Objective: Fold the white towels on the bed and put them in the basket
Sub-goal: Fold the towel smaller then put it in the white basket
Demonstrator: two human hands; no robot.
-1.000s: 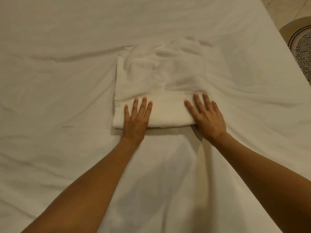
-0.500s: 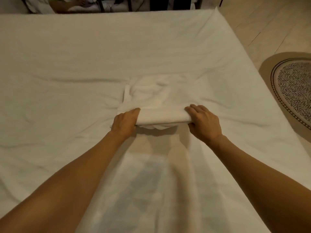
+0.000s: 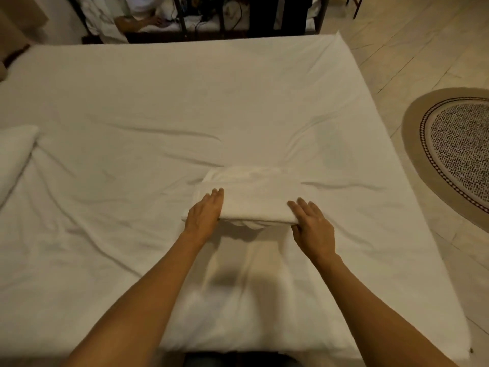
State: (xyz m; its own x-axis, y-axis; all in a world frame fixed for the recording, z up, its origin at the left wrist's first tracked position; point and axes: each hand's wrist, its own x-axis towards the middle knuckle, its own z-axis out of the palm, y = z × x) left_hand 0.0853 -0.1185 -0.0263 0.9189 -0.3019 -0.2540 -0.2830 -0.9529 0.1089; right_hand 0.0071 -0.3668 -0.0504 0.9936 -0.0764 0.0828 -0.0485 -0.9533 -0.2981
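The folded towel (image 3: 254,197) is thick white cloth, soft and matt, with a faint nubby weave. Under it the bed sheet (image 3: 158,102) is thinner white fabric, smooth but creased and dull. The pillow (image 3: 13,152) looks like plain cotton. The rug (image 3: 455,152) is coarse and woven, and the floor (image 3: 412,35) is pale tile with a slight sheen.

A bedroom: a wide bed under a wrinkled white sheet (image 3: 185,102), a white pillow (image 3: 14,154) at its left, an oval patterned rug (image 3: 460,152) on the pale tiled floor (image 3: 397,35) to its right.
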